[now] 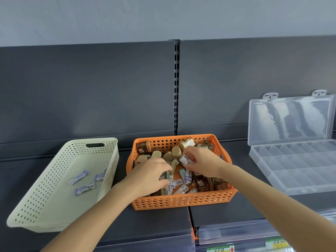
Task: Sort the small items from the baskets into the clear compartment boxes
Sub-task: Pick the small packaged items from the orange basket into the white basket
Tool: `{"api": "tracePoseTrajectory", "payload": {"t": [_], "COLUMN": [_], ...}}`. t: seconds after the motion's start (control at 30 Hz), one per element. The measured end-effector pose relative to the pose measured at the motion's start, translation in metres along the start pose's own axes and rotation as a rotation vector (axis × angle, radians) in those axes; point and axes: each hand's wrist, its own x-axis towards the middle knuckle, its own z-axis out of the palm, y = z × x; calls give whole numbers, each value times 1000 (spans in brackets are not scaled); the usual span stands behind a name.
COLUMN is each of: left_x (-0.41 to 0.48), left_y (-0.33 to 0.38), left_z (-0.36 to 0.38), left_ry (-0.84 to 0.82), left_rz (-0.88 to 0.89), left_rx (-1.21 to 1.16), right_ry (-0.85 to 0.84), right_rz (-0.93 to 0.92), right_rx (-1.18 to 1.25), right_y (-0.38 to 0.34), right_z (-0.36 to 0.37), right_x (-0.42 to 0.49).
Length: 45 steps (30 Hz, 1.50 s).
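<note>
Both hands are down in the orange basket (181,200), which sits on the dark shelf (160,224) between the cream basket (36,193) and the clear compartment box (298,170). The right hand (203,163) pinches a small white packet (186,159) between thumb and fingertips, just above the heap. The left hand (151,176) is curled into the pile, though its fingertips are buried and I cannot tell whether it grips anything. The main risk is the light pinch: the packet looks slick, so it could slip on the way across to the box and fall back into the jumble or onto the shelf. The tan jars (175,150) lean loosely on one another, and a hand pulling out could topple them over the pieces being sought. The box's compartments are shallow and its lid (291,120) stands open, so a careless drop might land in the wrong cell or knock the lid. A few lilac erasers (84,188) lie in the cream basket, well apart from the box.
</note>
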Motion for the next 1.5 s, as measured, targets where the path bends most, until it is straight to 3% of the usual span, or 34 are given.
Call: {"api": "tracePoseTrajectory", "payload": {"t": [0.2,0.3,0.4,0.73,0.97,1.3,1.5], "left_x": [25,36,43,45,42,36,24], "left_y": [16,24,31,29,26,24,12], "left_z": [11,19,28,38,37,16,-6], "left_ry": [-146,-223,-267,-310,-385,-291,46], "left_rz": [95,127,143,25,47,30,30], "left_rx": [109,253,365,141,180,-196,-248], "right_ry": [217,259,290,301,314,323,336], "right_rz": [206,313,357,330,311,269,260], "right_rx": [332,588,664,600,458,357,292], "right_y": [14,20,25,24,20,16,-5], "right_z": [2,3,0,-4,-9,-15,-17], "right_x": [-6,-9,-12,-22,-26,-31,-20]}}
